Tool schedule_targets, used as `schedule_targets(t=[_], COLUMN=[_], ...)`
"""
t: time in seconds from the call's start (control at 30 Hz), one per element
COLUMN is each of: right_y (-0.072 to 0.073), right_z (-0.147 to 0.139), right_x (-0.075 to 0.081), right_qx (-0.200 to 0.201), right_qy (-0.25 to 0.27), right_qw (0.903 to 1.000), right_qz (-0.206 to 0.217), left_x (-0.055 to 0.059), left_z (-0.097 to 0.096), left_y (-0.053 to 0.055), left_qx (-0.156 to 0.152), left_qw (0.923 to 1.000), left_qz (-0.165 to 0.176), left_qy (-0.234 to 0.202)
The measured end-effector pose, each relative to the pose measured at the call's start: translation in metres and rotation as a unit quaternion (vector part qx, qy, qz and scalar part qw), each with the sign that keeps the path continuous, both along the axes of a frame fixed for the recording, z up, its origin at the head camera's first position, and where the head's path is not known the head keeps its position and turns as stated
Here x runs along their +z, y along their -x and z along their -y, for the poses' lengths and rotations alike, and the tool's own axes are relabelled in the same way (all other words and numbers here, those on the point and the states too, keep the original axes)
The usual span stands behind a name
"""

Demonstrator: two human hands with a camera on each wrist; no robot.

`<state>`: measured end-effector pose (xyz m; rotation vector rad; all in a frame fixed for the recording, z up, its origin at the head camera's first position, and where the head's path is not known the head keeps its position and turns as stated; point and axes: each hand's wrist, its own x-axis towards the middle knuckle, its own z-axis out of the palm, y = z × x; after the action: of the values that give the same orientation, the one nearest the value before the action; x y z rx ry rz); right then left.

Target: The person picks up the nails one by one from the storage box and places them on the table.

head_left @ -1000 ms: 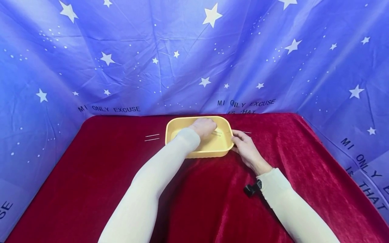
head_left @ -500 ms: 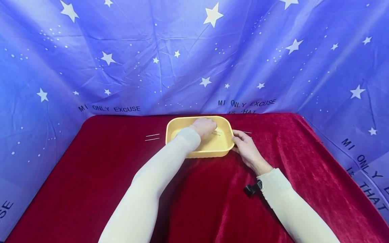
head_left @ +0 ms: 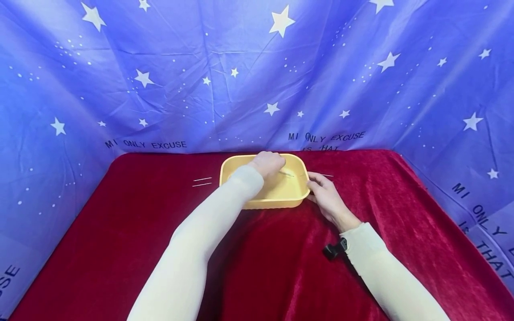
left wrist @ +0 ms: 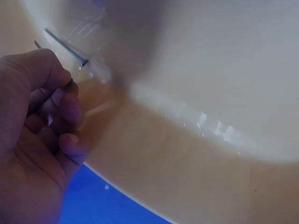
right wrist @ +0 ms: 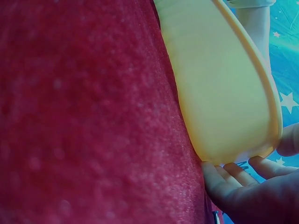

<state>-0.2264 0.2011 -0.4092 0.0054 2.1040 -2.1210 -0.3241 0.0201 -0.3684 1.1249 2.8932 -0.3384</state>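
Note:
A yellow rectangular box (head_left: pixel 277 203) with rounded corners stands on the red cloth. Inside it, near the far wall, my left hand (head_left: pixel 269 164) pinches a nail (left wrist: pixel 70 82) between thumb and fingers; only its head and tip show in the left wrist view. Another nail (left wrist: pixel 66 47) lies close by on the box floor. From the head view, thin nails (head_left: pixel 287 174) show just right of the left hand, too small to count. My right hand (head_left: pixel 327 196) holds the box at its right end, thumb at the rim and fingers against the outer wall.
Two thin nails (head_left: pixel 202 179) lie on the cloth left of the box. Part of another thin metal piece (head_left: pixel 327 175) shows beyond the right hand. A blue starry curtain (head_left: pixel 241 102) hangs behind the table (head_left: pixel 120 223) and along its sides.
My left hand has risen slightly toward the far rim. The nails seen beside it in the box look closer together. The right hand and the box have stayed in place.

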Motion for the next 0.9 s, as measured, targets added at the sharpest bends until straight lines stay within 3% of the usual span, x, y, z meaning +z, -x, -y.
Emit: schedule_targets(t=[0.3,0.9], right_y=[0.0,0.0], right_z=[0.0,0.0], right_x=[-0.001,-0.001], right_qx=[0.002,-0.001], right_qy=[-0.001,-0.004], right_qw=[1.0,1.0], right_qz=[-0.005,-0.006], left_x=[0.016,0.038], left_z=[0.007,0.03], left_y=[-0.001,-0.014], left_qx=[0.011,0.017], left_qw=[0.9996,0.9997], left_qz=[0.027,0.01], left_qy=[0.004,0.014])
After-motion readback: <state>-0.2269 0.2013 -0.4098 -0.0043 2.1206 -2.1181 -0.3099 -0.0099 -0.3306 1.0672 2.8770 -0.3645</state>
